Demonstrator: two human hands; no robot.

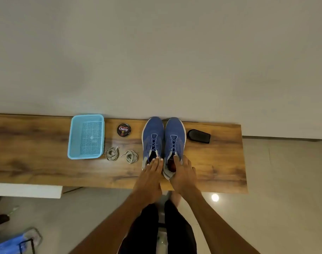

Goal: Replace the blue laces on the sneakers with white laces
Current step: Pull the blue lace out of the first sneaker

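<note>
**Sneakers still laced in blue; unlacing not yet begun**

Sneakers, a blue pair, stand side by side on the wooden tabletop [220, 162], toes toward the wall: the left sneaker [152, 136] and the right sneaker [175, 138], touching along their inner edges. Blue laces [154, 143] are threaded through both. Two coiled bundles of white laces [112, 153] and [131, 156] lie just left of the pair, beside a light blue basket [74, 138].

The left hand [152, 171] lies flat over the heel opening of the left sneaker, fingers [155, 162] straight and close together, pinching nothing. The right hand [183, 171] rests on the collar of the right sneaker; its fingers look loosely extended, though whether any hook inside the opening I cannot tell.

This looks like the very start. The next move likely calls for finding the lace ends and drawing them out eyelet by eyelet.

Both heels are covered by the hands, and no knots or lace ends can be made out. A tin marked "Cherry" [123, 129] and a dark object [198, 136], perhaps a brush, flank the pair.
</note>
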